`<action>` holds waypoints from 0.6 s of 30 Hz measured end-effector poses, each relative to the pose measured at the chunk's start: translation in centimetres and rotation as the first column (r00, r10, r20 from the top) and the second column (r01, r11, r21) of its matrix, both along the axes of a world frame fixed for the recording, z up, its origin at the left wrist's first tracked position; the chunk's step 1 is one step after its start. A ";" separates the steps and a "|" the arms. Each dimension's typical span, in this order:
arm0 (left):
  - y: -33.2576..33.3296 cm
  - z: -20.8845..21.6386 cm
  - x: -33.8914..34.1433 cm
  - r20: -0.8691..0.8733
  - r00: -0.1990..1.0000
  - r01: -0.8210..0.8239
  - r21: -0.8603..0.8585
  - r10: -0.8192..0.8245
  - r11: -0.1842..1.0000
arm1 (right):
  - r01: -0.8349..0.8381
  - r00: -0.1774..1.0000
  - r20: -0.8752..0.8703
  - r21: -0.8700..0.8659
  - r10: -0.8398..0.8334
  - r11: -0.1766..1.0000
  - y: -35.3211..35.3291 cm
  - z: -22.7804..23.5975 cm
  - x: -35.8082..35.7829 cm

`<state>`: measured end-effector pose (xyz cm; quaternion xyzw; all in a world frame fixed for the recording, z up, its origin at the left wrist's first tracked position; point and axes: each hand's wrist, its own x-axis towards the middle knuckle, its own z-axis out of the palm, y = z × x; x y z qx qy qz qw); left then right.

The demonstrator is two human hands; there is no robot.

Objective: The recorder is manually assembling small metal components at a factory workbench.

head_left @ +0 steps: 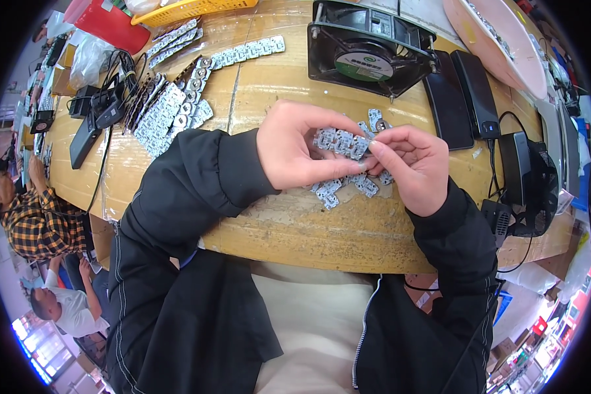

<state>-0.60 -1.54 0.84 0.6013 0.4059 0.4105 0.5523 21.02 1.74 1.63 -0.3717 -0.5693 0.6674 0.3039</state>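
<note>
Between my two hands, above the cardboard-brown tabletop [295, 233], is a short strip of small white-grey circuit boards [341, 143]. My left hand [295, 144] is closed round its left end, thumb below and fingers above and behind. At the strip's right end, the thumb and fingertips of my right hand [414, 164] pinch it. Several loose board pieces lie under and around my hands, among them one piece [328, 192] below the strip and another [375, 118] beyond it. My fingers partly hide this pile.
A black square fan [368, 56] stands beyond my hands. Right of it lie two dark flat devices [448, 98] and a pink basin [499, 49]. At left are stacked board strips [161, 115], black cables with adapters [98, 111], a red container [111, 26] and a yellow basket [197, 10].
</note>
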 end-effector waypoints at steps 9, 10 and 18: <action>0.8 -0.7 -0.6 -0.169 0.980 -0.012 0.488 0.108 0.873 | -0.075 0.990 0.139 0.678 -0.027 0.731 0.1 -0.2 0.4; 0.7 -0.8 -0.7 -0.173 0.978 -0.011 0.523 0.118 0.852 | -0.076 0.990 0.137 0.679 -0.024 0.731 0.3 -0.1 0.4; 0.8 -1.0 -0.8 -0.194 0.973 0.014 0.583 0.122 0.813 | -0.161 0.975 0.218 0.819 -0.040 0.550 0.3 0.2 0.6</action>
